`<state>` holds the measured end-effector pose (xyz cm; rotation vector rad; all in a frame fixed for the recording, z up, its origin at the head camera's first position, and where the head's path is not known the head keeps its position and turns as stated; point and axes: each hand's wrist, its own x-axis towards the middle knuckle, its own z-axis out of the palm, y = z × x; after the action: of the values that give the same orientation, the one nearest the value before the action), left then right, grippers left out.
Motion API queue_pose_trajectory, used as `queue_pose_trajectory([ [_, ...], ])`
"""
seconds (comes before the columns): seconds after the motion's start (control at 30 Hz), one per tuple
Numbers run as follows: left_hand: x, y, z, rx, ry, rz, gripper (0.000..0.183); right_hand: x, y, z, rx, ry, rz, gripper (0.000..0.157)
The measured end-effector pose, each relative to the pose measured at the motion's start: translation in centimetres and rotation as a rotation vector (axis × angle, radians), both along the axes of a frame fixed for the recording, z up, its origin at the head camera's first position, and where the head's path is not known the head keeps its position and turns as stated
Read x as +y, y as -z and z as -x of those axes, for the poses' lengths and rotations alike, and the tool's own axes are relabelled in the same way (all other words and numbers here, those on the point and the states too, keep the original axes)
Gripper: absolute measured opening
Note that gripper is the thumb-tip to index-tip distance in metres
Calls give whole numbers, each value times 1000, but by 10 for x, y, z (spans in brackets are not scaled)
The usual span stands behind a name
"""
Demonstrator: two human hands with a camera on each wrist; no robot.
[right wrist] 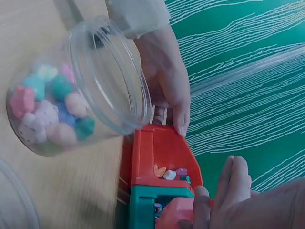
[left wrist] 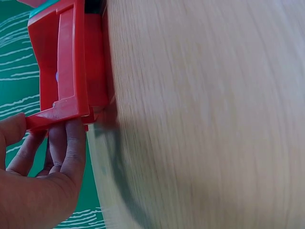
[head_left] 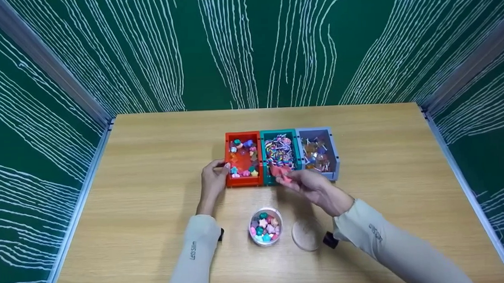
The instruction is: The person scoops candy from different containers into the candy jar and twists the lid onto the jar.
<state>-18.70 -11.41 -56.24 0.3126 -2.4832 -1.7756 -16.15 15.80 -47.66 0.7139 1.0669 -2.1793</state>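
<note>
Clock directions as in head view. Right hand (head_left: 314, 190) pinches pink scoop (head_left: 281, 172); scoop toward ten o'clock from grip, over near end of teal bin (head_left: 269, 180). Left hand (head_left: 213, 182) grips red bin (head_left: 244, 181) at nine-o'clock rim. Jar (right wrist: 86, 62) at right hand's eight, lid (head_left: 306, 235) at six.

Beyond the bins (head_left: 244, 182), tabletop (head_left: 276, 119) is free; the jar (head_left: 265, 243) stands in front.

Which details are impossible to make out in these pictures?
Pink object: head view; held part covered by the right grip.
Red bin: left wrist view; its wall hides most contents.
Lid: right wrist view; cut off at lower left.
Right sleeve lettering: head view; too small.
</note>
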Motion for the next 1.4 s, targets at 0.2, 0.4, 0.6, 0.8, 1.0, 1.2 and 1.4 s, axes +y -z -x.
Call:
queue_pose_trajectory([
  [0.2,-1,-2,0,-14,3,-9,26,-1,0,2,-27,54,20,17],
  [0.4,-2,-2,0,-8,-10,-19,25,-9,5,-2,-3,117,-97,26],
  [0.6,-2,1,0,21,0,-29,24,-18,18,-11,157,89,-289,45],
  [0.8,-2,2,1,52,-2,-29,22,-21,28,-17,263,69,-401,48],
  [1.0,-2,3,1,33,-4,-22,22,-12,25,-14,224,-10,-420,51],
  [1.2,-1,4,2,21,-3,-30,23,6,15,-2,124,-93,-340,51],
  [1.4,-1,1,2,12,-7,-38,24,4,12,4,70,-57,-297,49],
])
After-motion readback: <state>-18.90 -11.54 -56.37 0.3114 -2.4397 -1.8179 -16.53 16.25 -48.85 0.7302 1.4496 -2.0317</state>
